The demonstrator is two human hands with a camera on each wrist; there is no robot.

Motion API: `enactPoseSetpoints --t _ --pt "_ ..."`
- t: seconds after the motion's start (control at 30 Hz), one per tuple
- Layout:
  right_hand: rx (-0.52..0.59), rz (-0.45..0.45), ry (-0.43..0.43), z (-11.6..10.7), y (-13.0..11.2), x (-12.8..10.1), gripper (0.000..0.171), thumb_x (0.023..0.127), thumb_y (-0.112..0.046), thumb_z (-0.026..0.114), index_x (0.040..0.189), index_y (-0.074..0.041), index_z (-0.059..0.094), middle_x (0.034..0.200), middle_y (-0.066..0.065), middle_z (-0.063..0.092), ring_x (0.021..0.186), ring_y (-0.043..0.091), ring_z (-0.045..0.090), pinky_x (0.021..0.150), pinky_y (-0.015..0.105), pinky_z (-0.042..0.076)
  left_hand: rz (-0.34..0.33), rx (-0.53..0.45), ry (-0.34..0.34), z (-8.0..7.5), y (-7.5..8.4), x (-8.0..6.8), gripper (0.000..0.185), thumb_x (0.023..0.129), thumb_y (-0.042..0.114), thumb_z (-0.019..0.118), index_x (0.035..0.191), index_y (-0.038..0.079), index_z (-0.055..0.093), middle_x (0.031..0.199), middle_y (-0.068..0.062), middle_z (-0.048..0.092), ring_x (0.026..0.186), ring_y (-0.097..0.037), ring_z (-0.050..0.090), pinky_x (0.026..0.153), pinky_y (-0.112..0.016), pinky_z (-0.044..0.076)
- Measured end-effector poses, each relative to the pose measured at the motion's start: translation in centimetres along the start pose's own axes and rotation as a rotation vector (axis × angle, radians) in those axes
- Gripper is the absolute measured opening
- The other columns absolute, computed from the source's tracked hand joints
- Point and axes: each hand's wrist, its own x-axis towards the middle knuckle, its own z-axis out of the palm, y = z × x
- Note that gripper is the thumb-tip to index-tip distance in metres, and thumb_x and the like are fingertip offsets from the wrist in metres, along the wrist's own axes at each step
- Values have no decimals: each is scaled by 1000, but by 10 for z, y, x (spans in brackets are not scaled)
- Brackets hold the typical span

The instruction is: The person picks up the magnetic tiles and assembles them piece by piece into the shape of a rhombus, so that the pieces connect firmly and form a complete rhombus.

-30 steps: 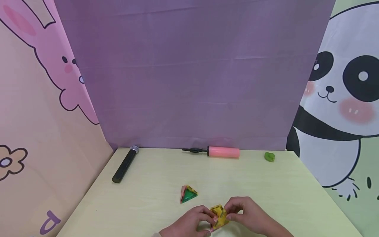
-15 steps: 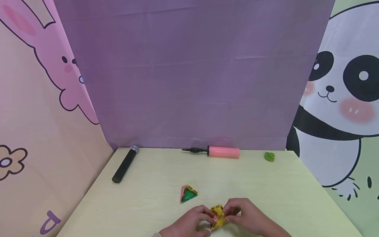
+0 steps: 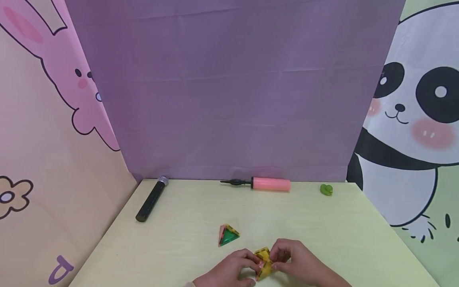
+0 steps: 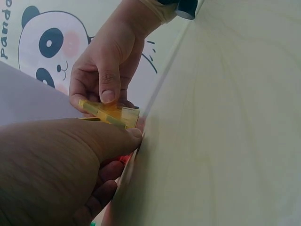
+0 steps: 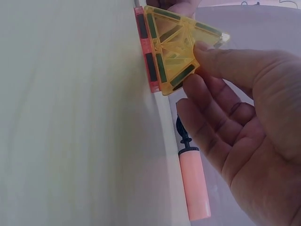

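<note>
Near the front of the table, my right hand (image 3: 297, 261) pinches a translucent yellow triangular magnetic tile (image 5: 176, 49) between thumb and fingertips. The yellow tile stands tilted up along the edge of a red tile (image 5: 147, 52) that lies on the tabletop. My left hand (image 3: 233, 269) holds these joined tiles from the left, its thumb (image 4: 134, 135) at their edge in the left wrist view. Another yellow piece (image 3: 262, 253) shows just behind, between both hands. Beyond the hands rests a small pyramid (image 3: 228, 236) of green, yellow and red tiles. Fingers hide part of the joined tiles.
A black microphone (image 3: 150, 203) lies at the left of the pale table (image 3: 179, 247). Along the back edge are a pink hand pump (image 3: 270, 184) and a small green object (image 3: 326, 189). A purple cloth (image 3: 233, 91) hangs behind the table.
My right hand has shifted slightly left, and the yellow tile it pinches has changed its tilt a little. My left hand and the pyramid stay in place.
</note>
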Motion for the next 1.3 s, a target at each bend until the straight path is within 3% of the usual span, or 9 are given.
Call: enactPoseSetpoints --t 0.23,0.5,0.8,0.97,1.3 --pt "-1 68 3 0 1 0 14 84 -23 76 90 -21 64 84 -3 65 73 14 59 65 28 51 32 32 -8 1 -3 0 15 91 23 69 106 23 71 118 19 51 111 2 47 92 -22 44" --pt "-6 93 5 -1 3 1 22 83 -26 77 102 -24 67 93 -4 64 80 16 61 67 29 52 16 45 -12 2 -4 0 16 91 25 69 107 26 71 119 20 51 111 2 47 91 -22 45" --pt "46 203 -68 1 1 1 29 79 -31 80 107 -27 71 100 -6 65 89 21 61 69 28 53 70 63 -41 4 -6 1 22 95 26 63 116 24 69 125 18 51 116 1 45 95 -23 43" --pt "95 199 -88 2 2 -1 30 80 -27 79 109 -24 71 100 -3 65 87 22 61 68 28 54 40 27 -60 3 -2 2 25 93 24 65 118 23 69 125 19 51 115 2 45 93 -23 44" --pt "71 147 -89 2 3 1 29 82 -22 78 110 -22 72 100 -6 67 90 17 62 71 27 53 65 23 -51 1 0 -1 27 94 22 65 121 23 68 127 18 51 117 1 45 94 -23 43"
